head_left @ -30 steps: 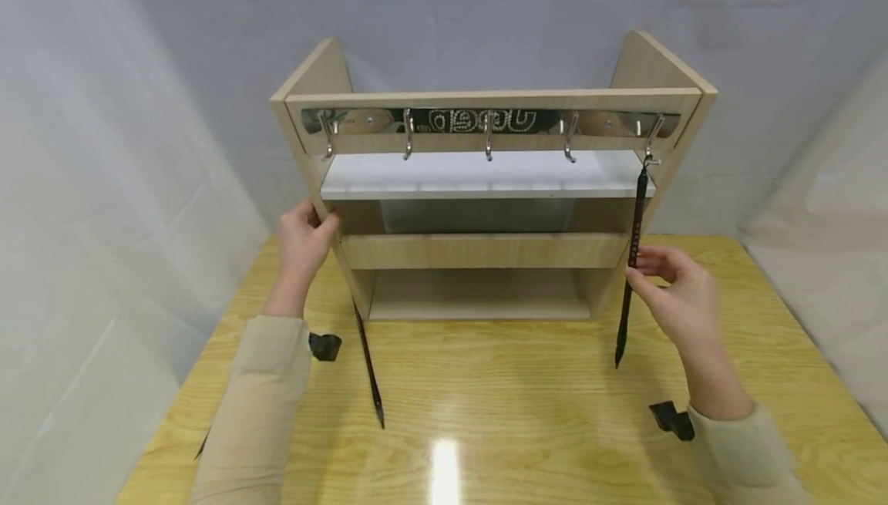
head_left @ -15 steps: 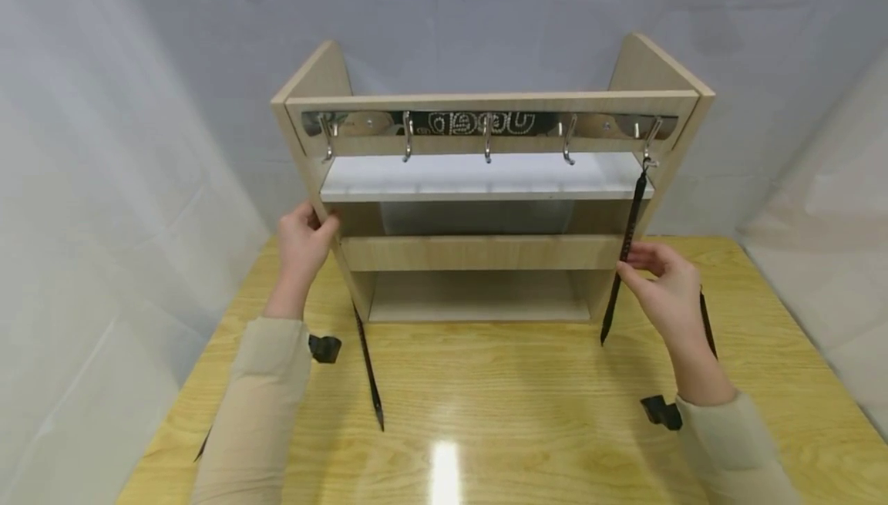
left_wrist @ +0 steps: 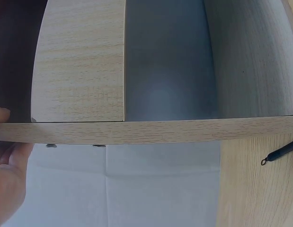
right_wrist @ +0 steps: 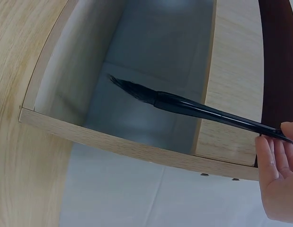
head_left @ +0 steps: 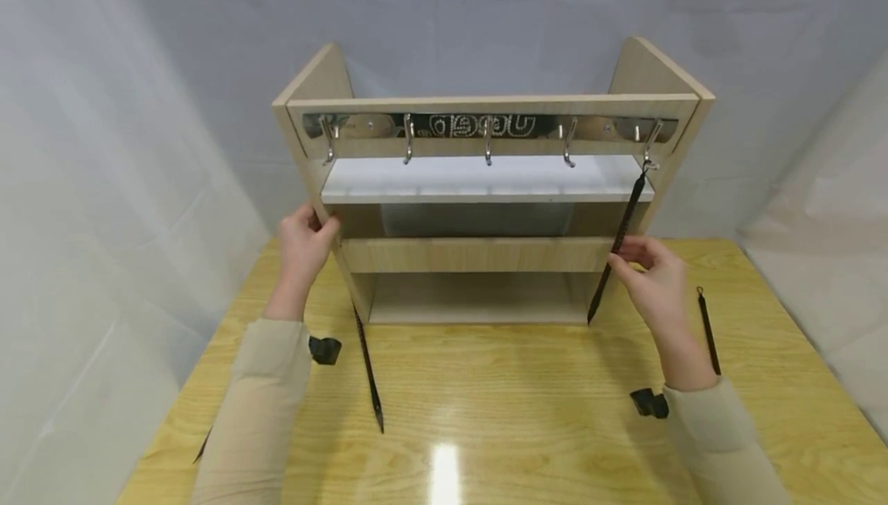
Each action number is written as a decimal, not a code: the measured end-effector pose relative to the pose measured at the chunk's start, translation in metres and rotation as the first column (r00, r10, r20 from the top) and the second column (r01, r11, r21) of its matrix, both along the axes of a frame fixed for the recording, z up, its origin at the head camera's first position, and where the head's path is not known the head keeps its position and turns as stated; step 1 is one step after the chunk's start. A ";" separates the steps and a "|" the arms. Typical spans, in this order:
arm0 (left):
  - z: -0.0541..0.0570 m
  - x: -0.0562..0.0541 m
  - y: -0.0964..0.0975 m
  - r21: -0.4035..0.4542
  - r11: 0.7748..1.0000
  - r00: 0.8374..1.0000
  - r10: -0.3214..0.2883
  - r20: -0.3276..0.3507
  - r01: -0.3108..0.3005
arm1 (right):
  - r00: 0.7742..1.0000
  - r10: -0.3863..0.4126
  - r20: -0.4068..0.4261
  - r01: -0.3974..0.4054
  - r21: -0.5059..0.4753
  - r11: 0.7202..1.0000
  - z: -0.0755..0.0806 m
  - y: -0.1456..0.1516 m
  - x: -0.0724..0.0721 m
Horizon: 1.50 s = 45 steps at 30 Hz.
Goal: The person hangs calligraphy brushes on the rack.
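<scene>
A wooden desktop shelf [head_left: 486,256] stands on the table, with a row of metal hooks along its top front. From the rightmost hook [head_left: 650,144] a dark calligraphy brush [head_left: 627,217] hangs by its loop, slanting with its tip to the lower left. My right hand [head_left: 655,281] pinches the brush handle between thumb and fingers; in the right wrist view the brush's dark bristles [right_wrist: 134,90] show before the shelf's lower opening. My left hand [head_left: 300,252] grips the shelf's left side panel [left_wrist: 151,132], thumb on one face and fingers on the other.
One brush [head_left: 369,370] lies on the table [head_left: 499,405] near the shelf's left foot, another [head_left: 708,331] to the right of my right hand. Beside my left sleeve a dark tip [head_left: 203,447] shows. The other hooks [head_left: 489,141] carry nothing. White sheeting [head_left: 444,19] hangs behind.
My right hand has moved left, swinging the brush's lower end left toward the shelf. The brush lying on the right has come into view from behind that hand. The left hand stays put.
</scene>
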<state>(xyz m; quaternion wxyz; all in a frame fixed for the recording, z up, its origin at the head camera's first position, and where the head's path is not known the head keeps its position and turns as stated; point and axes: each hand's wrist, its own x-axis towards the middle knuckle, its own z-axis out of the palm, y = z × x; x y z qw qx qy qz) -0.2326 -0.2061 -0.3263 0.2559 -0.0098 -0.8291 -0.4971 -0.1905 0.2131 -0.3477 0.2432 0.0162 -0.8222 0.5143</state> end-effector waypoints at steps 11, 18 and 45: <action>0.001 0.000 0.000 -0.013 1.000 1.000 0.021 0.016 -0.020 | 0.999 -0.016 -0.033 0.016 -0.009 1.000 -0.005 -0.001 -0.007; 0.001 0.001 0.001 -0.005 1.000 1.000 0.009 -0.003 -0.009 | 1.000 -0.016 -0.026 0.016 -0.007 1.000 -0.005 -0.001 -0.009; 0.001 0.001 0.001 -0.004 1.000 1.000 0.005 -0.009 -0.005 | 1.000 0.013 -0.012 -0.013 -0.012 1.000 -0.007 0.001 -0.007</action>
